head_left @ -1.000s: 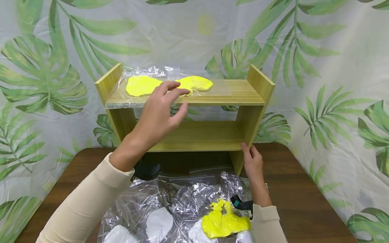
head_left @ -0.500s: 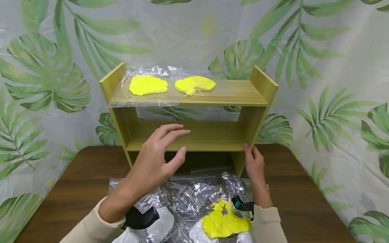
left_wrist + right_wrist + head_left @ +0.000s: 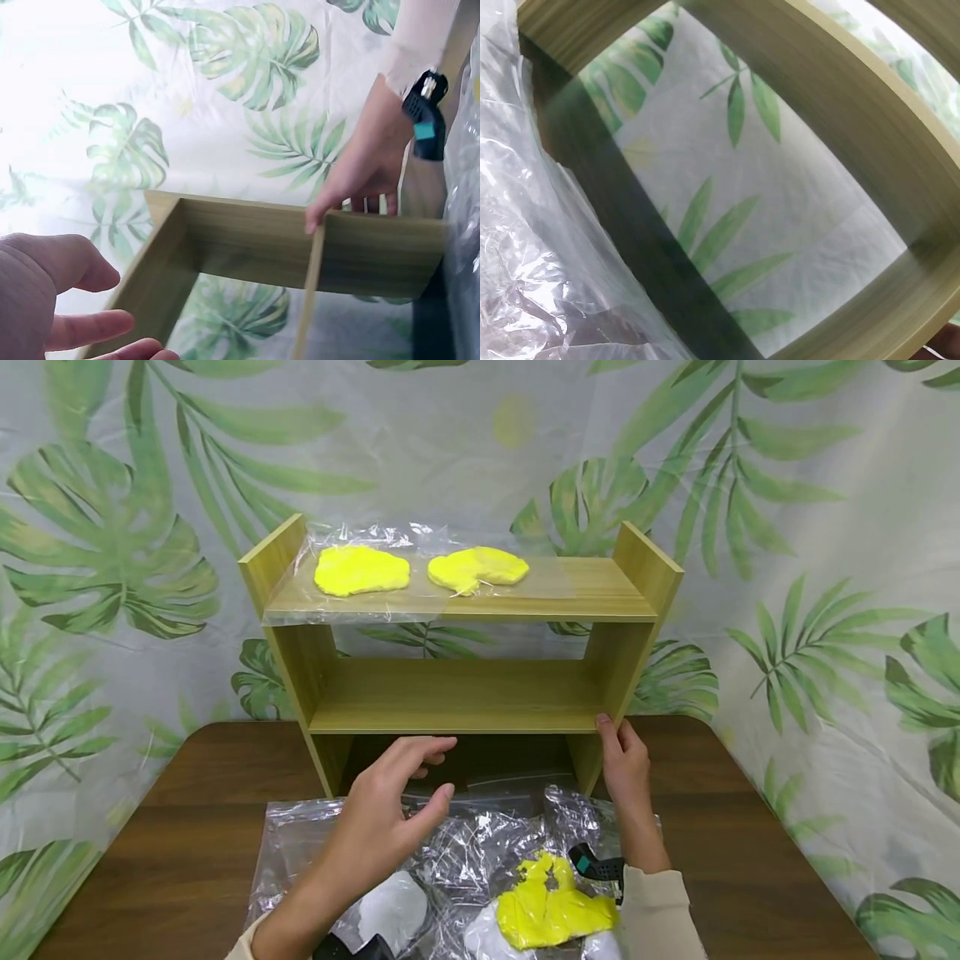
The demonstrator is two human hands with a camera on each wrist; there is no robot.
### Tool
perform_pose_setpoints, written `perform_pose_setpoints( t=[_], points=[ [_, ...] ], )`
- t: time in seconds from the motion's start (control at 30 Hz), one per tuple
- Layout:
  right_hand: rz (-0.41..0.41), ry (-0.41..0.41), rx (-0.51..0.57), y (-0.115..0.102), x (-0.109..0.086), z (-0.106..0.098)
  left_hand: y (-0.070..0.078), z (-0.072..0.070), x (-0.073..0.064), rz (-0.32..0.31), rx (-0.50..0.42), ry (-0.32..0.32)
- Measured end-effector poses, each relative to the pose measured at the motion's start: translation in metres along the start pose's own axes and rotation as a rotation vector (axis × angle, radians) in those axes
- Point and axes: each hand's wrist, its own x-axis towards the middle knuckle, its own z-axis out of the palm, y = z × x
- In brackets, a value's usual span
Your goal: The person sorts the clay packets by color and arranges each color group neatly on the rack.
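Observation:
My right hand [image 3: 628, 768] holds the right side panel of a small wooden shelf [image 3: 465, 693], thumb at the front edge by the middle board and the other fingers round the outer side. The left hand [image 3: 382, 806] is in the air before the lower compartment, over the plastic bags, its fingers loosely bent and holding nothing. In the left wrist view, its thumb and fingers [image 3: 90, 330] stand apart from the wood. On the top board lies a clear bag [image 3: 412, 606] with two flattened lumps of yellow clay-like material [image 3: 362, 570].
Several clear zip bags [image 3: 457, 852] lie on the dark wooden table [image 3: 750, 860] in front of the shelf. They hold white lumps [image 3: 392, 910] and a torn yellow lump [image 3: 555, 910]. A leaf-printed cloth [image 3: 810, 510] hangs behind and at the sides.
My left hand has come down from the bag on the top board, past the middle board, to just above the front bags. The right hand stays on the side panel.

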Motion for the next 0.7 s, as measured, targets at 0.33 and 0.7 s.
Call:
perform_pose_setpoints(
  t=[0.33,0.7],
  points=[
    [-0.006,0.005,0.009,0.0,0.0,0.002,-0.013,0.021,-0.023,-0.121,-0.144,-0.006],
    [-0.013,0.005,0.023,-0.001,-0.001,0.001,-0.026,0.044,-0.04,-0.257,-0.268,-0.079]
  ],
)
